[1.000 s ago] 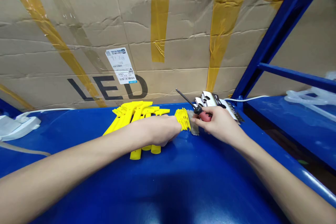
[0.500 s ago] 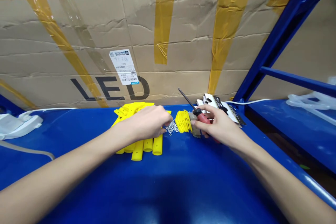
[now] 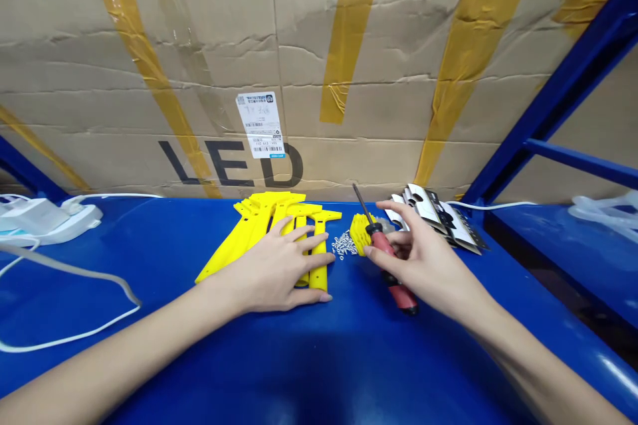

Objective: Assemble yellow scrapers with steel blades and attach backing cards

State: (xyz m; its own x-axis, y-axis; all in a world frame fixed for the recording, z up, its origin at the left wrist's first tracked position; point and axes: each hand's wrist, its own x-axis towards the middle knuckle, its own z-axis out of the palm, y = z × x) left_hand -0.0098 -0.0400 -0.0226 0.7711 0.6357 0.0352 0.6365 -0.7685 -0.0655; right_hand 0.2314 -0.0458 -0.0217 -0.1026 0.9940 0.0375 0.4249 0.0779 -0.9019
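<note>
My left hand (image 3: 279, 262) lies with spread fingers over a row of yellow plastic T-shaped pieces (image 3: 318, 272), its thumb by the lower end of the rightmost one. My right hand (image 3: 419, 249) holds a screwdriver (image 3: 383, 242) with a red and black handle, the thumb across the handle and the index finger stretched out. The dark shaft points up and away to the left. A small heap of silver screws (image 3: 343, 244) sits between the hands. Beside the screws is a stack of small yellow plates (image 3: 357, 234), partly behind the screwdriver.
Behind the blue surface (image 3: 319, 358) stands a large taped cardboard box (image 3: 319, 159). Black and white printed cards (image 3: 443, 216) lie at the back right. A white power strip (image 3: 64, 222) with cables is at the left. A blue metal frame (image 3: 538, 106) rises on the right.
My left hand has moved from the screws to the yellow pieces and spread its fingers. The screwdriver's handle has swung into fuller view in my right hand. The camera view has shifted left.
</note>
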